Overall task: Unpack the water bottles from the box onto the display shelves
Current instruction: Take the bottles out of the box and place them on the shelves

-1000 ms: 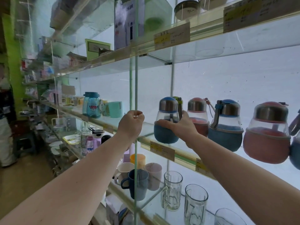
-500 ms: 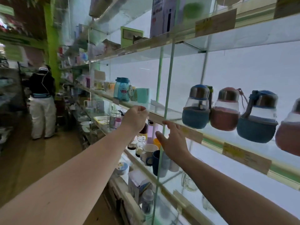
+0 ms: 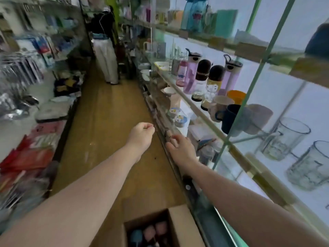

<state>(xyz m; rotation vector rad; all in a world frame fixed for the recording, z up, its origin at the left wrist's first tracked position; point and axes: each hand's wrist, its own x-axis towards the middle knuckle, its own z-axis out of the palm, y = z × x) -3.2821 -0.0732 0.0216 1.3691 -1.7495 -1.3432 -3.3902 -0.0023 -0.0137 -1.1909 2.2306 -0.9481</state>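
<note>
An open cardboard box (image 3: 179, 227) stands on the floor at the bottom of the view, with blue and pink water bottles (image 3: 151, 232) inside. My left hand (image 3: 141, 135) hangs over the aisle floor with curled fingers and holds nothing. My right hand (image 3: 179, 147) is beside the glass display shelves (image 3: 236, 154), its fingers loosely curled and empty. Both hands are well above and beyond the box. A dark blue shape at the top right edge may be a shelved bottle (image 3: 318, 41).
Mugs (image 3: 231, 118), glass cups (image 3: 284, 138) and tall bottles (image 3: 201, 75) fill the shelves on the right. A person (image 3: 105, 43) stands far down the narrow aisle. Packaged goods (image 3: 35, 122) line the left side. The wooden floor (image 3: 106, 122) runs between.
My view swung down and left from the upper shelf to the aisle and box. My right hand let go of the blue bottle on the shelf and both hands dropped lower.
</note>
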